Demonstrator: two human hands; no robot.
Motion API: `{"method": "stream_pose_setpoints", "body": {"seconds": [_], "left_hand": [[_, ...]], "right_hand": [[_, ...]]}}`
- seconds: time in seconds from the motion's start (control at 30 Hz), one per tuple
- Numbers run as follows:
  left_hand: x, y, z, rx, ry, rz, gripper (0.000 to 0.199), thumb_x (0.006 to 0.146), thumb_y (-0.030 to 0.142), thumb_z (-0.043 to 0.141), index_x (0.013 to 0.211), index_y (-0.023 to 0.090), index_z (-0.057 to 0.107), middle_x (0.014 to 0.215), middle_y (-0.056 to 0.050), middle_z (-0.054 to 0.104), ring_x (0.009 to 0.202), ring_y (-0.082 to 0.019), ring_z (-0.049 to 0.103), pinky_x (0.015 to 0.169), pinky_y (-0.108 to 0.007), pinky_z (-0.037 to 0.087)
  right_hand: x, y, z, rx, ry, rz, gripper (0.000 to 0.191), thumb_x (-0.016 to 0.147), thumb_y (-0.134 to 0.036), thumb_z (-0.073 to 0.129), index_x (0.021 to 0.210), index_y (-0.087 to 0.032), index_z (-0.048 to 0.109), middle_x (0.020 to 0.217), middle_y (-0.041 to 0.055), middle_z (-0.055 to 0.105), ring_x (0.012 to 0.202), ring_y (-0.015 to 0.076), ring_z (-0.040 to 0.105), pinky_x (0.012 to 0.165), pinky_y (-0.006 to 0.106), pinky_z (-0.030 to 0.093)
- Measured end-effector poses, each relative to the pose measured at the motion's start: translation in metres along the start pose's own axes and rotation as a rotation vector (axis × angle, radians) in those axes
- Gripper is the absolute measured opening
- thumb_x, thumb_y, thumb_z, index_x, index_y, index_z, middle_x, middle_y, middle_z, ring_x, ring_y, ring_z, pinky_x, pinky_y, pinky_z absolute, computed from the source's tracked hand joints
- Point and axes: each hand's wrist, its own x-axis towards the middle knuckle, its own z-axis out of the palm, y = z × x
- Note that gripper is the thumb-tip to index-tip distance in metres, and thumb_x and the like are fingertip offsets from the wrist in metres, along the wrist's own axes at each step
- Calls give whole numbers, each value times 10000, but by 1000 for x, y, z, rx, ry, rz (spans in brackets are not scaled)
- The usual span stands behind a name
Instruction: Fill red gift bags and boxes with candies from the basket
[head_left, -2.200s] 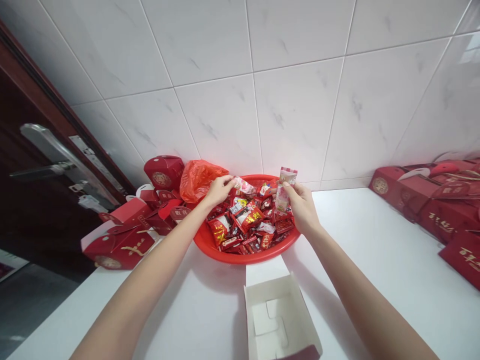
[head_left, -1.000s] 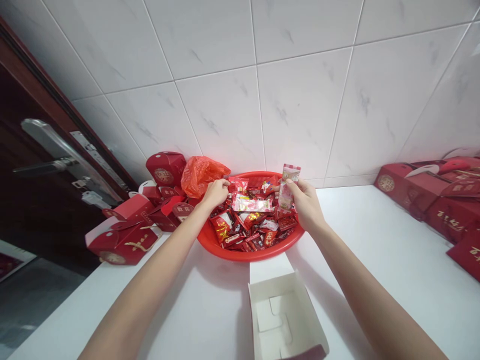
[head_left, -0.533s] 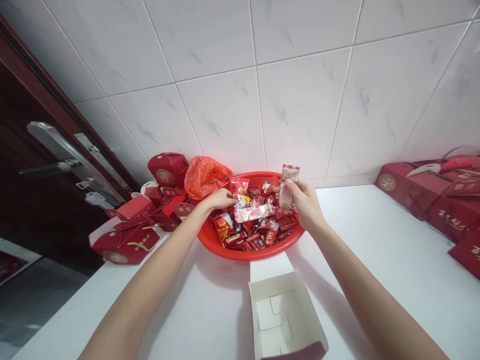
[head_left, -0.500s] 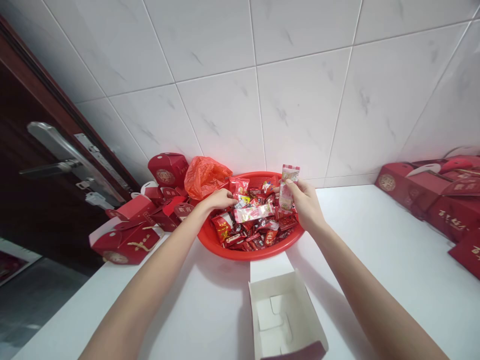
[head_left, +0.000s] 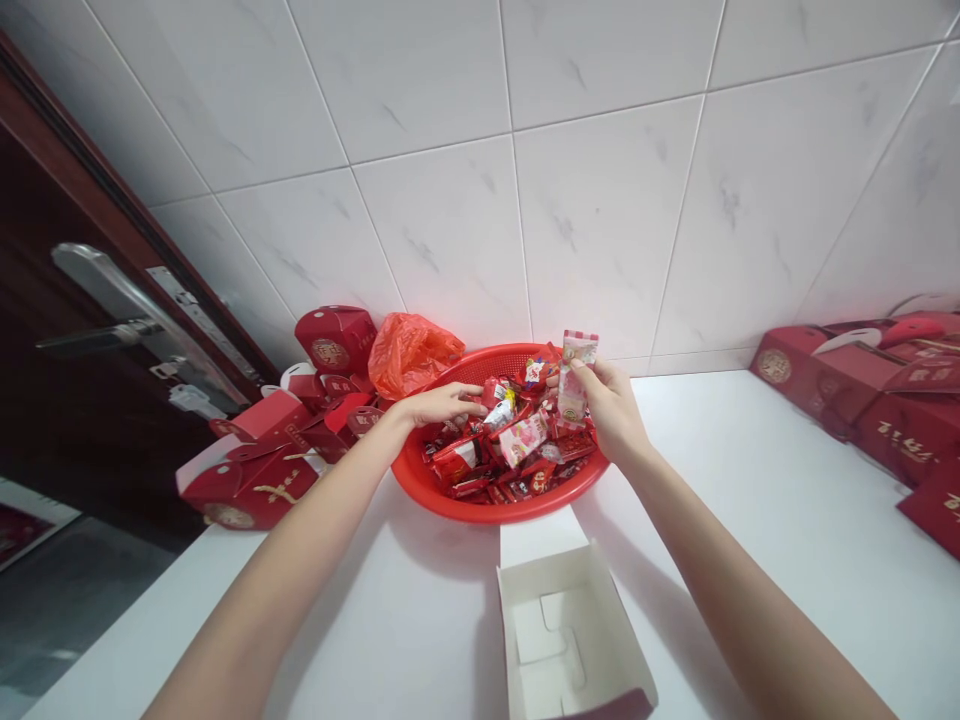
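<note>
A red plastic basket (head_left: 501, 512) full of wrapped candies (head_left: 480, 470) stands against the tiled wall. At its left side, my left hand (head_left: 444, 402) reaches in with outstretched fingers touching the candies; the fingertips are partly hidden among them. Over the basket's right rim, my right hand (head_left: 611, 405) pinches a pink-and-white wrapped candy (head_left: 576, 395) upright between thumb and fingers. A similar pink wrapper (head_left: 523, 438) lies on top of the pile. Closer to me sits an open box (head_left: 574, 635) with a white inside and nothing in it.
Folded red gift boxes (head_left: 255, 480) are grouped at the left, beside a crumpled red plastic bag (head_left: 412, 352). More red boxes (head_left: 855, 390) line the right side of the white table (head_left: 720, 470). A dark door with a metal handle (head_left: 112, 335) is at far left.
My left hand has shifted among the candies and its fingers have straightened; the pile is rearranged and the pink wrapper on top has turned. My right hand holds its candy in nearly the same place.
</note>
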Motion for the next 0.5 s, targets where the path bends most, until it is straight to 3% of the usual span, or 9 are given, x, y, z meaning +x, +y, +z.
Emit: {"method": "stream_pose_setpoints", "body": {"seconds": [0.23, 0.4, 0.5], "left_hand": [[-6, 21, 11, -304, -44, 147, 451, 638, 383, 850, 1026, 181, 741, 880, -59, 755, 719, -173, 698, 681, -266, 535], [-8, 27, 18, -226, -98, 148, 380, 694, 395, 821, 1001, 178, 761, 924, -75, 767, 747, -174, 693, 664, -258, 523], [-8, 25, 15, -188, -81, 131, 455, 684, 341, 829, 1101, 178, 745, 891, -67, 771, 742, -177, 694, 660, -268, 516]], "right_hand": [[-1, -3, 1, -6, 3, 0, 294, 741, -493, 656, 813, -208, 645, 762, 47, 741, 616, 202, 653, 534, 304, 508], [0, -2, 0, -19, 18, 28, 353, 720, -530, 670, 863, -208, 652, 787, 54, 747, 590, 196, 644, 478, 284, 474], [1, -2, 0, -21, 16, 17, 362, 716, -535, 677, 870, -207, 659, 783, 55, 747, 609, 208, 656, 489, 292, 484]]}}
